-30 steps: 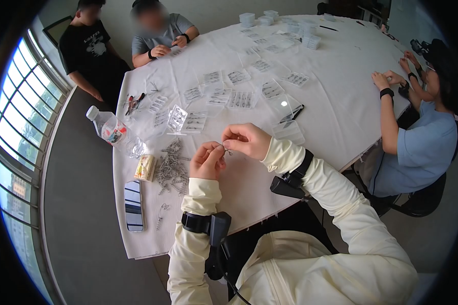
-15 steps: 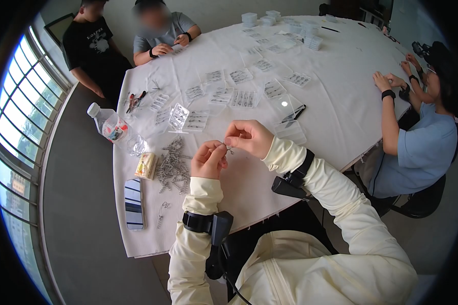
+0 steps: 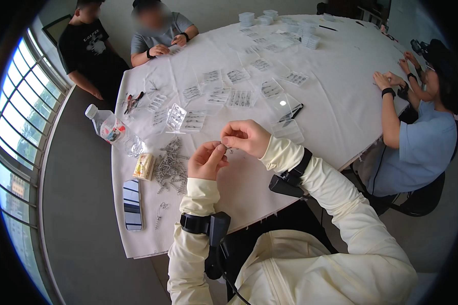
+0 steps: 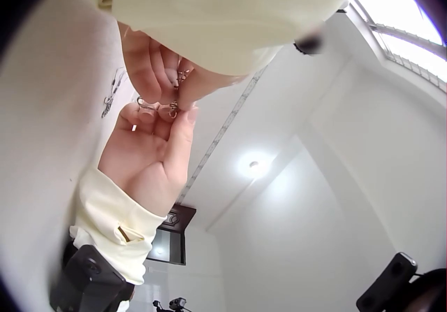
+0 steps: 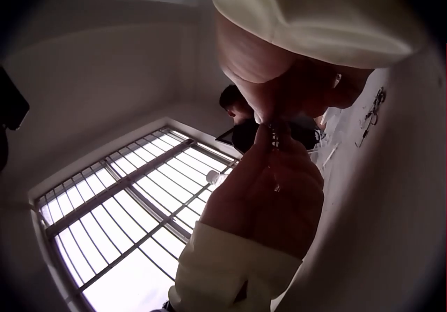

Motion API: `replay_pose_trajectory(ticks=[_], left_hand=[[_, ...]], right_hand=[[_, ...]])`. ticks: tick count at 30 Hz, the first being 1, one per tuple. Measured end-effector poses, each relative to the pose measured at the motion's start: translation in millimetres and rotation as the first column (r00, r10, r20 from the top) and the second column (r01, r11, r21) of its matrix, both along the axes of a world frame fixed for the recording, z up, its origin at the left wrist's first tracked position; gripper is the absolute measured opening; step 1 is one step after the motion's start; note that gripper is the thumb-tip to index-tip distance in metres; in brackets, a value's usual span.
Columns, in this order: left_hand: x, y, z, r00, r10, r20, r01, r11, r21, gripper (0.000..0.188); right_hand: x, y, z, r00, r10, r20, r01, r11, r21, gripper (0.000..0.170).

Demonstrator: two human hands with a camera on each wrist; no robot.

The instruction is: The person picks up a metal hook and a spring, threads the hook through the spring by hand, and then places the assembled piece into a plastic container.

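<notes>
My left hand (image 3: 206, 159) and right hand (image 3: 247, 138) meet above the near part of the table, each pinching a small metal wire piece between thumb and fingers. In the left wrist view the silvery piece (image 4: 174, 108) shows rings or coils at the fingertips of both hands. From the right wrist it appears as a short coil (image 5: 275, 139) between the fingertips, with a bit hanging below. A tangled heap of metal coils (image 3: 171, 168) lies left of my left hand. Another small piece (image 4: 112, 94) lies on the cloth.
Left of the heap are a yellow packet (image 3: 144, 166), a phone (image 3: 133, 205) and a plastic bottle (image 3: 112, 129). Beyond my hands lie clear cases (image 3: 241, 99), a black-edged device (image 3: 293, 115) and red-handled pliers (image 3: 134, 102). Other people stand or sit around the table (image 3: 341, 76).
Both hands stay together, holding the small piece, with only slight finger movement. The head view has shifted a little.
</notes>
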State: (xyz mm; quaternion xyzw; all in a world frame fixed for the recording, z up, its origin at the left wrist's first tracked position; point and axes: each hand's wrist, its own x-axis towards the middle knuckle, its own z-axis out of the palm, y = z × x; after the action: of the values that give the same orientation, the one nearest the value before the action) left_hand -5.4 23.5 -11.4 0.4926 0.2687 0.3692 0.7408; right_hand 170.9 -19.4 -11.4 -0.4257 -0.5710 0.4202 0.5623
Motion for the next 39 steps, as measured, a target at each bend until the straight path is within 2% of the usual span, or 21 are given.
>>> replay_pose_trajectory(ticks=[5,14,16,22,24,39], left_hand=[[-1,3,-4,1.000,-0.003,-0.029,0.004,0.999,0.045,0.012],[-1,1,1,1.000,0.002,-0.028,0.000,0.998,0.065,0.013],[-1,2,0,0.999,0.016,-0.030,-0.014,0.996,0.084,0.015],[-3,2,1,0.990,0.070,-0.125,-0.049,0.985,0.163,0.018],[-4,1,2,0.983,0.077,-0.164,-0.050,0.985,0.167,0.017],[-2,-2,8,0.988,0.044,-0.148,-0.023,0.990,0.140,0.015]], right_hand=[[1,-1,4,0.999,0.027,0.017,-0.027,1.000,0.003,0.012],[2,-3,6,0.998,-0.018,0.067,0.018,1.000,0.001,0.012],[1,-5,11,0.981,-0.110,0.160,0.101,0.993,0.064,0.011],[-2,-9,18,0.952,-0.170,0.254,0.150,0.984,0.098,0.007],[-2,-10,18,0.953,-0.167,0.253,0.146,0.984,0.102,0.007],[-1,-9,17,0.961,-0.176,0.213,0.156,0.982,0.108,0.009]])
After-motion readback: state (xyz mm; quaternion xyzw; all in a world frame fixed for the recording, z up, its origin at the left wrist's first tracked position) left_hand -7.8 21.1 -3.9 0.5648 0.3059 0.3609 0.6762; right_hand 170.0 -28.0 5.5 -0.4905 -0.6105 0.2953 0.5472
